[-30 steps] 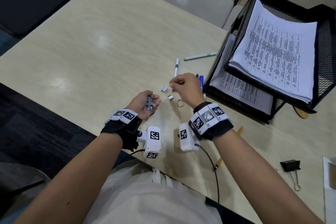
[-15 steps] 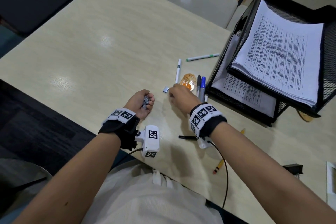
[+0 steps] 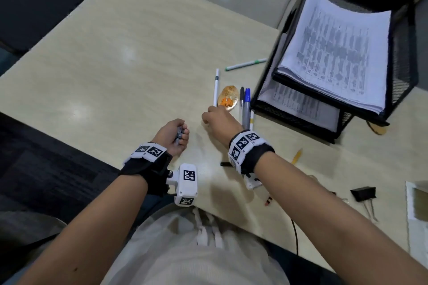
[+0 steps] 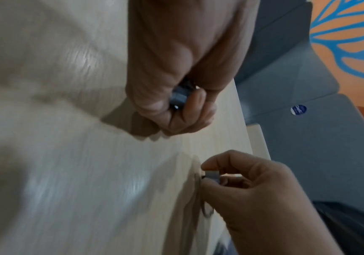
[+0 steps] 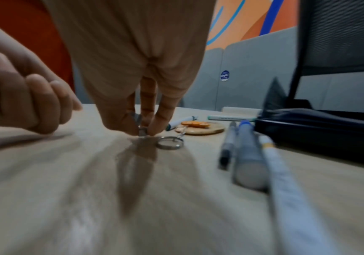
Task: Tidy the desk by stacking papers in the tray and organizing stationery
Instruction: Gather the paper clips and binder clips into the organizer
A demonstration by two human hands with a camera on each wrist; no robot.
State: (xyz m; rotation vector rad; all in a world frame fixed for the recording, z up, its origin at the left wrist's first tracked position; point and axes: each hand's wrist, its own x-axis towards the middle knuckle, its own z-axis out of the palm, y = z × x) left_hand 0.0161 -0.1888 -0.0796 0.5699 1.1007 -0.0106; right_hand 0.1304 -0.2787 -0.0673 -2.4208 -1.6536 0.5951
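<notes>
- Nearest, on the worktop (image 3: 115, 58): black binder clip (image 3: 363, 193) and pencil (image 3: 297, 156) not yet gathered.
- Left hand (image 3: 172, 136) clenched round small metal clips (image 3: 179, 134); right hand (image 3: 217, 120) pinching another small clip (image 5: 141, 132) at the surface, fingers (image 5: 159, 112) closed on it, key ring (image 5: 169, 142) just beside.
- Pens (image 3: 246, 106) lined up beside the tray (image 3: 261, 99); green marker (image 3: 245, 64) apart.
- Farthest: papers (image 3: 335, 48) already stacked in both tiers, so mainly stationery left, by the look of it.
- Print too blurred to read.

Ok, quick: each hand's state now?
Left hand: curled round small metal clips.
Right hand: pinching a small metal clip at the desk.
</notes>
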